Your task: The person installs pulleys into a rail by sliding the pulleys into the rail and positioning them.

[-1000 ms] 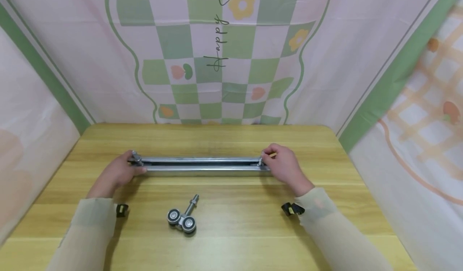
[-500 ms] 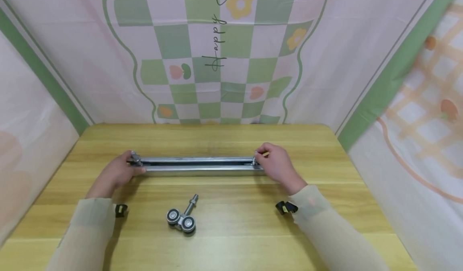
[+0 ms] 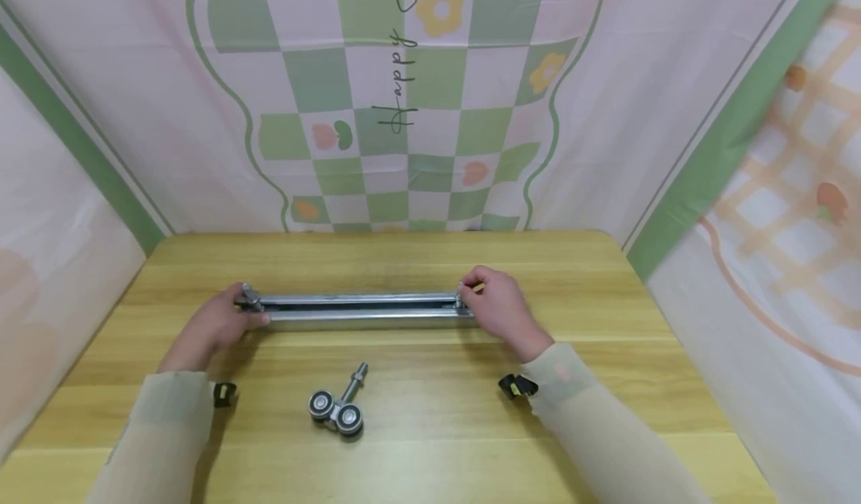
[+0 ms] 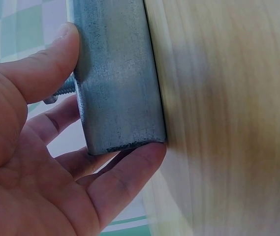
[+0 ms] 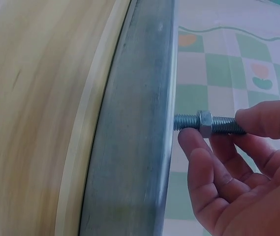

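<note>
A metal C-shaped rail (image 3: 363, 318) lies across the table, slot facing up. My left hand (image 3: 225, 317) holds its left end; in the left wrist view the thumb lies along the top edge and fingers curl under the end of the rail (image 4: 120, 73). A threaded stem (image 3: 252, 297) stands in the slot beside that hand. Near the rail's right part, my right hand (image 3: 501, 306) pinches a second threaded bolt (image 5: 231, 125) bearing a hex nut (image 5: 205, 124). That bolt rises from the slot; its lower end is hidden inside the rail.
A roller trolley (image 3: 336, 413) with black-rimmed wheels and a threaded stem lies on the wooden table (image 3: 437, 429), nearer than the rail. A patterned curtain (image 3: 383, 167) hangs behind the table's back edge, with more cloth on both sides.
My right hand has moved left along the rail, and the pinched bolt has slid left in the slot with it. My left hand stays at the rail's left end.
</note>
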{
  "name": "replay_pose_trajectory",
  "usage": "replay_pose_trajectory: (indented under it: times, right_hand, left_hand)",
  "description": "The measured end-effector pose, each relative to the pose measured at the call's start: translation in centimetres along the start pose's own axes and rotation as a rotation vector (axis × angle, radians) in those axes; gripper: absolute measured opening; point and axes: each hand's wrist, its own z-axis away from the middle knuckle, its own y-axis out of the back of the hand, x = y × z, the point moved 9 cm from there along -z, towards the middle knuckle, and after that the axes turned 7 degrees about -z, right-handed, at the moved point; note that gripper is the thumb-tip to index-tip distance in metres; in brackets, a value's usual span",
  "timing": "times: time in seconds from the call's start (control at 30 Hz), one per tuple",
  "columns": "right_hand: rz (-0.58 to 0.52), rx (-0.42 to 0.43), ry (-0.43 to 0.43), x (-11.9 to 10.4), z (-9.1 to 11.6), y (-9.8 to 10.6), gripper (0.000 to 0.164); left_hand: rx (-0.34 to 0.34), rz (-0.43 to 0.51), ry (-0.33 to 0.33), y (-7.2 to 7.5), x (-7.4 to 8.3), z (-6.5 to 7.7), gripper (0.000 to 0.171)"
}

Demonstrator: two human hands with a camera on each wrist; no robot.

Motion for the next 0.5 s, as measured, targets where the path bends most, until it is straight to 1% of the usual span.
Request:
replay_pose_trajectory:
  times: [0.27, 0.5]
  right_hand:
    - [-0.003, 0.001, 0.022, -0.6, -0.1, -0.8, 0.01]
    - [0.022, -0.016, 0.032, -1.3, -0.2, -1.6, 0.011]
  left_hand:
    - [-0.004, 0.012, 0.017, 0.0, -0.2, 0.0, 0.101]
    - [-0.004, 0.005, 0.009, 0.0, -0.2, -0.1, 0.101]
